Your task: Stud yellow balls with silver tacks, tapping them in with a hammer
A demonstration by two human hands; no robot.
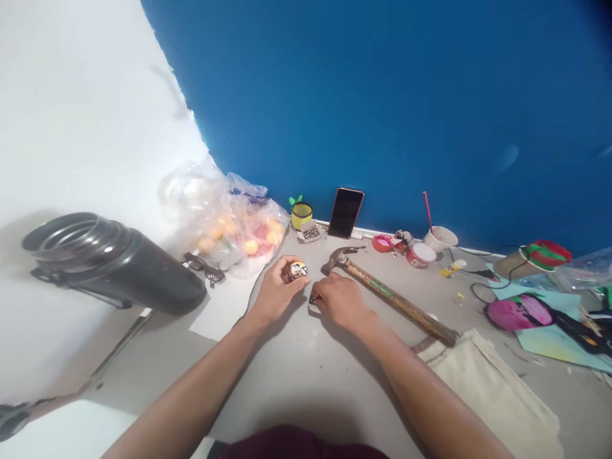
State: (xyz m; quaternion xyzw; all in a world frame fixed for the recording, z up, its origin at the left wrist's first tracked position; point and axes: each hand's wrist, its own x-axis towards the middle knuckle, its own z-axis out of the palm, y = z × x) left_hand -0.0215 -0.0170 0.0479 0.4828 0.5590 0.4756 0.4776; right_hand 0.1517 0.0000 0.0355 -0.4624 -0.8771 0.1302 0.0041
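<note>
now the left hand (pixel 275 294) holds a small studded ball (pixel 297 271), fingers clamped, near the floor (pixel 296 382)'s far edge; the right hand (pixel 340 301)'s fingers pinch a tiny piece (pixel 313 298) beside the hammer (pixel 385 291).

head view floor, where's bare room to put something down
Bare floor nearer you than the left hand and right hand, and a strip between the hammer and the paint pots. Crowded by the plastic bag, along the wall, and right by the pink mask.

soft even light, slight blur, edges warped, shadows faint.
</note>
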